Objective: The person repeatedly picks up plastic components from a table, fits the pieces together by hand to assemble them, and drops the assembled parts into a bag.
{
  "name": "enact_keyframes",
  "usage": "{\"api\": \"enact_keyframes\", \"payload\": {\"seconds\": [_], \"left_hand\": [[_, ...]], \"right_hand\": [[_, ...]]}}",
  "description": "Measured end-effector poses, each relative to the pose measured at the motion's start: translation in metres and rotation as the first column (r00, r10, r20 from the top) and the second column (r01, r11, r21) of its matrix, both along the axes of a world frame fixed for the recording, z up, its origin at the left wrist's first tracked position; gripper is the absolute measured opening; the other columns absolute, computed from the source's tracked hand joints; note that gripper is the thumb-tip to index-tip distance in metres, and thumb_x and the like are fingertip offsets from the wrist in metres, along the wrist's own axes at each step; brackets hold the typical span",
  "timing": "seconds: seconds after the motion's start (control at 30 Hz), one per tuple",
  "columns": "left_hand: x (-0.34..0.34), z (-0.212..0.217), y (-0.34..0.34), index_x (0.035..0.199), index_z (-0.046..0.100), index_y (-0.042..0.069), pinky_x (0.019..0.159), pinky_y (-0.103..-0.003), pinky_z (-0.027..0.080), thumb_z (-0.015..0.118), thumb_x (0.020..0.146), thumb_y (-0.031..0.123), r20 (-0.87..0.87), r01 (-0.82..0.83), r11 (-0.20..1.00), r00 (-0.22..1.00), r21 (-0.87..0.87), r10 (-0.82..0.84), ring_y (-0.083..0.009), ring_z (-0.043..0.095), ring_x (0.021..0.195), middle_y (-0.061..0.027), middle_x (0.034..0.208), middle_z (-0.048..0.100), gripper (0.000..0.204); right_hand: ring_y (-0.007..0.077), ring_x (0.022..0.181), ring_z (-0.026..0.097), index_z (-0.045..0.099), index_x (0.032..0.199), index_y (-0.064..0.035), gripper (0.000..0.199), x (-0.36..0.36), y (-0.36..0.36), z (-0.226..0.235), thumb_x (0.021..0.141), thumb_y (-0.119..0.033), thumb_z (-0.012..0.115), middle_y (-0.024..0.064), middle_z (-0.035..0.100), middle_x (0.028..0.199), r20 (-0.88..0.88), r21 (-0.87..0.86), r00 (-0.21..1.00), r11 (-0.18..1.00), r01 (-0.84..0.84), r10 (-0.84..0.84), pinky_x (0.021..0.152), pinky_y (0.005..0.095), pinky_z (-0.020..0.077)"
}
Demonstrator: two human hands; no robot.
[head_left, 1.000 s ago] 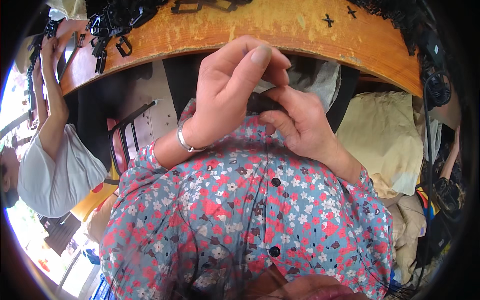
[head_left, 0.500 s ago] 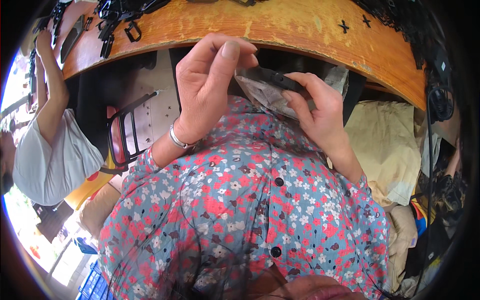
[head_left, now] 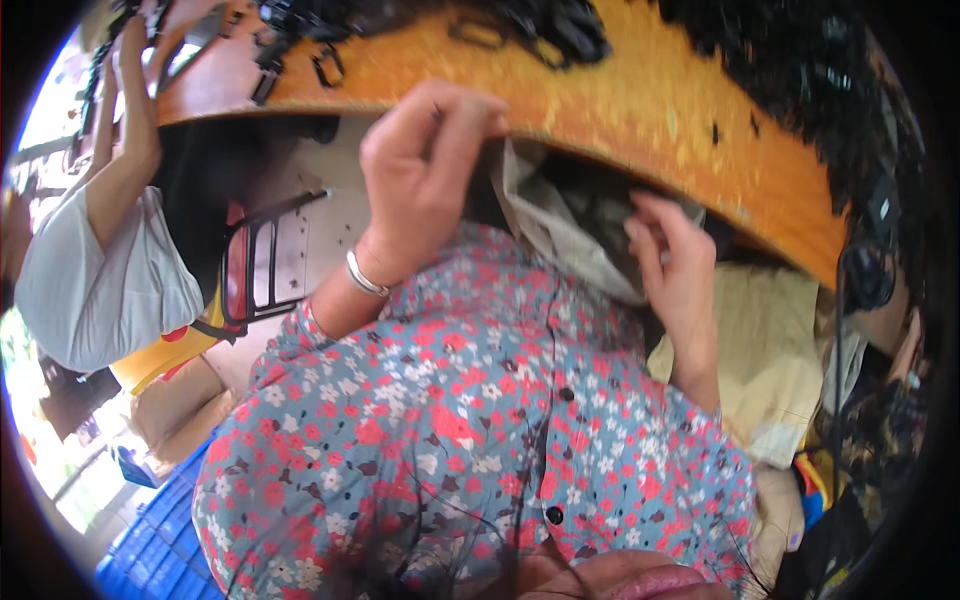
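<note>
My left hand (head_left: pixel 425 180) is raised at the table's near edge, its fingers curled into a pinch. Blur and the fingers themselves hide whatever may be between them. Over a greyish-white sack (head_left: pixel 575 255) my right hand (head_left: pixel 680 250) hovers with thumb and fingers apart and nothing visible in them. The sack hangs with its mouth open in front of my lap, under the edge of the wooden table (head_left: pixel 640 110). Its inside is dark, and I cannot make out what lies there.
Black plastic parts (head_left: pixel 530 30) lie along the table's far side, with a large heap (head_left: pixel 790 90) at the right. To the left, a person in a white shirt (head_left: pixel 110 275) reaches to the table. Nearby are a black metal chair frame (head_left: pixel 265 260) and a blue crate (head_left: pixel 160 530).
The black part that was in my right hand is gone from it, and the hand has moved right and down over the sack. My view has shifted, showing more black parts on the table.
</note>
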State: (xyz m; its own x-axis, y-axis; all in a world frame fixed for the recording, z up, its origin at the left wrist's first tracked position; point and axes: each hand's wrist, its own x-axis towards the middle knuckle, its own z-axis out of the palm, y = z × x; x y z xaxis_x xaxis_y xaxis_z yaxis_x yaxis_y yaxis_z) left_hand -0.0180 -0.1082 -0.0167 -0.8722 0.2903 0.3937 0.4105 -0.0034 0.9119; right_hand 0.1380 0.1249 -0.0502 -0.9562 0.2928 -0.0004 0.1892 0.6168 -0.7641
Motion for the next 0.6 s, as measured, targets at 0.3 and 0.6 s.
{"api": "enact_keyframes", "payload": {"seconds": [0.3,0.6], "left_hand": [[-0.040,0.001,0.011,0.102,0.075,0.008,0.082,-0.041,0.053,0.078,0.081,0.006,-0.621,-0.356,0.856,0.782,-0.373,0.055,-0.0311,0.062,0.100,-0.0099,0.109,0.065,0.022],[-0.039,0.003,0.022,0.096,0.075,0.004,0.096,-0.044,0.049,0.075,0.085,0.006,-0.556,-0.333,0.801,0.831,-0.498,0.000,-0.0359,0.060,0.113,-0.0129,0.123,0.065,0.011]], "right_hand": [[0.0177,0.066,0.068,0.072,0.108,0.0023,0.015,-0.009,0.019,0.045,0.094,0.005,0.073,0.0116,0.069,0.085,-0.364,0.147,0.926,0.988,-0.052,0.103,0.060,0.0294,0.0520],[0.0175,0.066,0.066,0.072,0.104,0.0029,0.010,-0.032,0.065,0.053,0.095,0.004,0.071,0.0117,0.068,0.083,-0.390,0.170,0.920,0.979,0.111,-0.036,0.062,0.0299,0.0507]]}}
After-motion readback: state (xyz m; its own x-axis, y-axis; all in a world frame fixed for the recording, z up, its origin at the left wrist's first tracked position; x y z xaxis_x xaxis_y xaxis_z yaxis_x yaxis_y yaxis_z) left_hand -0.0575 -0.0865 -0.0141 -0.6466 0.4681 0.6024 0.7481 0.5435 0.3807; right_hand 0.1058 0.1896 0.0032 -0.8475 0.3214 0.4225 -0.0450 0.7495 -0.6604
